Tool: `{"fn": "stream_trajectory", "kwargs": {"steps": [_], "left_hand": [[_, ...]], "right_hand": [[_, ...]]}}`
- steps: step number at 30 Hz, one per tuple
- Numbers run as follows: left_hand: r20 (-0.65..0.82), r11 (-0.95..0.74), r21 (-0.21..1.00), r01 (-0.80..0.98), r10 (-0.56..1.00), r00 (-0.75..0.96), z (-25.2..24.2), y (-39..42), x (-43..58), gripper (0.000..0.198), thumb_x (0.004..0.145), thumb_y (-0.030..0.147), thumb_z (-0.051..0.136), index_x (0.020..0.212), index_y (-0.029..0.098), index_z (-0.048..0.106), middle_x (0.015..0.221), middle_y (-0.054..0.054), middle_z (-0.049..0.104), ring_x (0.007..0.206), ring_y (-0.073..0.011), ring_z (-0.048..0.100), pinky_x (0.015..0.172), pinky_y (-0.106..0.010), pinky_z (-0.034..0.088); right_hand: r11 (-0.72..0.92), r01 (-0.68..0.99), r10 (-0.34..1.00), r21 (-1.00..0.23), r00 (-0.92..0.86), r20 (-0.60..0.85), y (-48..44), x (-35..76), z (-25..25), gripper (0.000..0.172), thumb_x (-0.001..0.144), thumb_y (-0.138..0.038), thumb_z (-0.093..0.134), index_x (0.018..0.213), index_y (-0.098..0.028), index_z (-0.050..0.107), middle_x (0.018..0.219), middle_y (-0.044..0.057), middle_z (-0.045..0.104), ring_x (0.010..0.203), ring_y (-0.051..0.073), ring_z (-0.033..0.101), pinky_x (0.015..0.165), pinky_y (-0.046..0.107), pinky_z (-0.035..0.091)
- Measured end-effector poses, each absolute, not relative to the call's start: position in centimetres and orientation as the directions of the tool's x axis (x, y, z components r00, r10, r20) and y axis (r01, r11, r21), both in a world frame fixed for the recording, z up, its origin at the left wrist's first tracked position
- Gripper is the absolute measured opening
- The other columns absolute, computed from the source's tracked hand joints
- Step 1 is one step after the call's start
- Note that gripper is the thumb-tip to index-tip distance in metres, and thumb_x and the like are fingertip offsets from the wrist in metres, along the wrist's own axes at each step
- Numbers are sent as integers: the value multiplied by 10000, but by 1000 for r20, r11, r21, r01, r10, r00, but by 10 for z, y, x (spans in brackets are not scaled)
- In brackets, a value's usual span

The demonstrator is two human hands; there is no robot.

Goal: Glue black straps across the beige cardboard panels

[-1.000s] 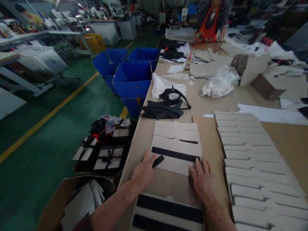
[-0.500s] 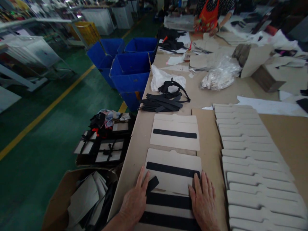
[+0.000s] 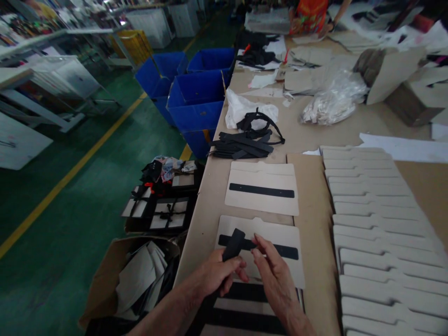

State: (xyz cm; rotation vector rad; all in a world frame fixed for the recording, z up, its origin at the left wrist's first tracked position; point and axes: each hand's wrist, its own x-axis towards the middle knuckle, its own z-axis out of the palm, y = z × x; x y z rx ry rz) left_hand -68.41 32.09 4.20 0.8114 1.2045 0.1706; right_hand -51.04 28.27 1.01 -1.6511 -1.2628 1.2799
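My left hand [image 3: 224,270] is closed around a black strip [image 3: 235,243], whose free end sticks up past the thumb; whether more strips lie beneath it I cannot tell. Just right of it, my right hand [image 3: 275,275] hovers with thumb and fingers apart and nothing visible between them. Below both hands lies a beige cardboard panel [image 3: 290,235] with a black strip across its middle. Another panel [image 3: 262,205] with its own strip lies farther up the table. Nearer to me, more black strips [image 3: 245,319] on beige panels are partly covered by my hands and forearms.
Overlapping beige panels [image 3: 371,235] form a long row at right. Loose black strips [image 3: 241,145] lie beyond the panels, near a clear plastic bag [image 3: 329,105]. Blue bins [image 3: 198,100] and an open carton [image 3: 101,275] stand left of the table. A person in an orange apron [image 3: 310,16] is at the far end.
My left hand has lifted off the panel's left edge and moved right, raising the black strip. My right hand has left the panel's right side and come in beside it.
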Motion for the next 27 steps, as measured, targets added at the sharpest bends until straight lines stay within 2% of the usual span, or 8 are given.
{"fn": "stream_trajectory", "kwargs": {"steps": [3, 5, 12, 17, 20, 22, 24, 27], "left_hand": [[-736, 725, 649, 229, 524, 428, 40, 321, -673, 516, 801, 642, 567, 812, 130, 637, 513, 2, 606, 357, -83, 452, 378, -189, 359], [-748, 753, 629, 193, 519, 414, 39, 318, -668, 528, 783, 666, 576, 765, 140, 620, 444, 18, 557, 355, -94, 462, 384, -193, 379], [-782, 779, 608, 157, 552, 288, 38, 313, -653, 536, 785, 665, 575, 724, 135, 628, 483, -4, 585, 413, -110, 529, 415, -202, 421], [-772, 778, 621, 96, 586, 246, 35, 311, -649, 485, 807, 602, 579, 808, 124, 656, 508, -3, 592, 403, -109, 523, 405, -204, 413], [-782, 796, 603, 55, 575, 241, 35, 308, -646, 444, 801, 561, 619, 912, 133, 659, 551, 10, 609, 436, -111, 553, 430, -203, 446], [-774, 793, 607, 54, 574, 269, 35, 306, -645, 451, 802, 562, 628, 953, 138, 652, 561, 12, 614, 455, -121, 578, 444, -207, 467], [-759, 772, 629, 93, 583, 292, 36, 305, -646, 481, 803, 587, 617, 960, 132, 640, 558, 7, 613, 448, -137, 594, 431, -218, 476], [-758, 739, 643, 201, 576, 305, 37, 301, -656, 469, 807, 562, 624, 1001, 136, 614, 595, 3, 637, 459, -156, 629, 422, -225, 491]], "right_hand": [[-331, 248, 940, -911, 5, -340, 292, -525, 14, 479, 984, -437, 417, 1358, -171, 552, 1259, 115, 664, 992, 186, 685, 854, 299, 569], [-295, 299, 952, -907, 17, -304, 292, -529, 12, 475, 993, -419, 390, 1346, -155, 565, 1289, 129, 651, 1093, 206, 662, 935, 329, 547], [-16, 645, 994, -764, 92, 57, 281, -530, -7, 480, 981, -366, 455, 1339, -69, 576, 1335, 200, 613, 1244, 282, 586, 1018, 428, 520], [105, 674, 958, -732, 129, 256, 279, -527, -8, 363, 949, -286, 550, 1274, -157, 644, 1317, 158, 626, 1221, 256, 585, 1008, 424, 519], [19, 470, 962, -882, 231, 144, 276, -531, 0, 235, 916, -318, 601, 1087, -217, 727, 1115, 115, 694, 1033, 230, 655, 894, 393, 557], [-176, 146, 959, -973, 248, -136, 273, -536, 5, 189, 899, -382, 621, 941, -226, 718, 824, 49, 690, 735, 182, 666, 696, 338, 574], [-414, -254, 885, -874, 113, -452, 270, -540, 8, 238, 881, -462, 630, 842, -229, 654, 547, -47, 543, 446, 124, 515, 477, 276, 488], [-531, -574, 780, -623, -43, -625, 271, -536, 9, 290, 814, -486, 710, 770, -223, 597, 532, -67, 509, 455, 99, 467, 474, 236, 439]]}}
